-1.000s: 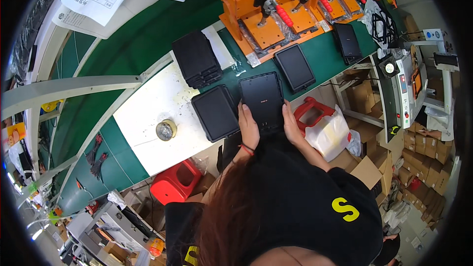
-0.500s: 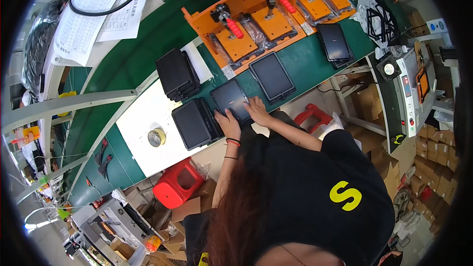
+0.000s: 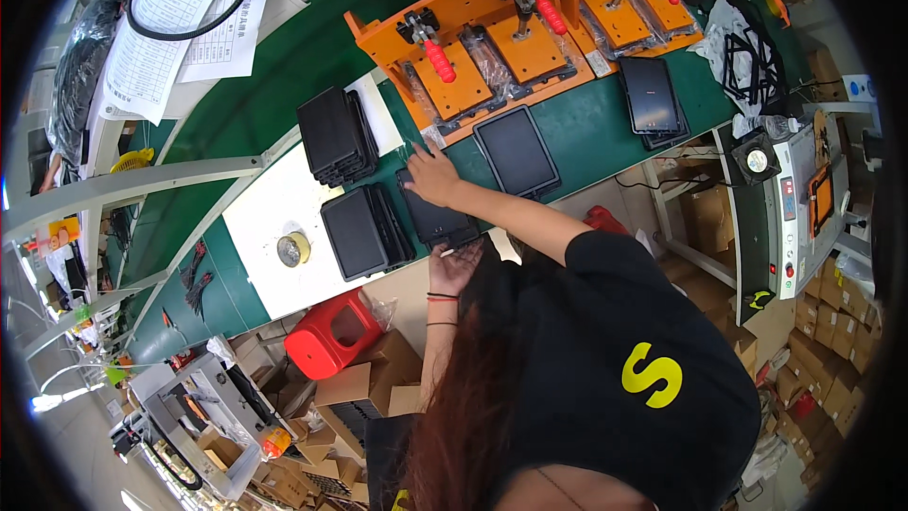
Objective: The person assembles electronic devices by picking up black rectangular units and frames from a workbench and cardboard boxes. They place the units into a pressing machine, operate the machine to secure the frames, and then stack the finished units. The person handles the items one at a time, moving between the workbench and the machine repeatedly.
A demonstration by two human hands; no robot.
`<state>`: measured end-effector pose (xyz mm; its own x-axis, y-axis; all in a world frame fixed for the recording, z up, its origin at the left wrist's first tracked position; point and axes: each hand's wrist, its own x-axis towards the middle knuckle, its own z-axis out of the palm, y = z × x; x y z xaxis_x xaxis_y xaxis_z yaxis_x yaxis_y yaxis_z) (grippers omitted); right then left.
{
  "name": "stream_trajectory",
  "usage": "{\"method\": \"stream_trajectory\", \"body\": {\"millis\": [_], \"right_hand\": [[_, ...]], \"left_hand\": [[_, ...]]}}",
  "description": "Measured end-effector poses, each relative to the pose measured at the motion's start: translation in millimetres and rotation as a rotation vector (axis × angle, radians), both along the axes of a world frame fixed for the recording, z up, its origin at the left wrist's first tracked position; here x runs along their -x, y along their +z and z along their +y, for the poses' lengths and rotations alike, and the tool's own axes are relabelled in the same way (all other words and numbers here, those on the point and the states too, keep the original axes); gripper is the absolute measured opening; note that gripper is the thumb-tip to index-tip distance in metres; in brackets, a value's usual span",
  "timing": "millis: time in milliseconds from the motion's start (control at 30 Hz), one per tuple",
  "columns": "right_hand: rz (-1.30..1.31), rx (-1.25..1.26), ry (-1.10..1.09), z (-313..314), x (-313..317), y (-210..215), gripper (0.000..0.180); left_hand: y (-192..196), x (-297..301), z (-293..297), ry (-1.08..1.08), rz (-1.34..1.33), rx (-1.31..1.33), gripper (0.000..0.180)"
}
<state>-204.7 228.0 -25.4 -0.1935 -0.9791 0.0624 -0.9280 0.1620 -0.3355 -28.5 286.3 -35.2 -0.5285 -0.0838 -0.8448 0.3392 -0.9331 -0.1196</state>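
A flat black tablet-like panel (image 3: 437,220) lies at the near edge of the green bench. My left hand (image 3: 456,267) is turned palm up at its near edge, fingers curled onto that edge. Over its far end reaches my right hand (image 3: 431,176), fingers spread, the fingertips past the far edge; it covers part of the panel. Just left stands a stack of black panels (image 3: 355,232), and behind that another black stack (image 3: 331,132). To the right lies a panel with a grey face and black rim (image 3: 517,151).
Orange fixtures (image 3: 454,85) with red-handled clamps line the back. Farther right lie dark panels (image 3: 651,95) and a white bag with black frames (image 3: 747,57). A tape roll (image 3: 293,248) sits on the white sheet (image 3: 265,274). Below the bench is a red stool (image 3: 331,333).
My right hand has moved from the panel's right side to its far end, its fingers spreading. My left hand has moved toward the near edge and turned palm up.
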Motion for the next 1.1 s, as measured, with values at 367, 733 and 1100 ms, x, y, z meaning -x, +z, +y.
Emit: {"method": "stream_trajectory", "body": {"millis": [367,733,1100], "right_hand": [[-0.259,0.251,-0.074,30,2,1,0.051],[-0.658,0.186,-0.728,186,115,-35,0.057],[-1.237,0.289,-0.675,191,49,-10,0.062]], "left_hand": [[-5,-9,-17,0.133,-0.061,-0.075,0.055],[-35,155,12,-0.612,-0.413,1.422,0.066],[36,135,19,-0.516,-0.267,1.433,0.066]]}}
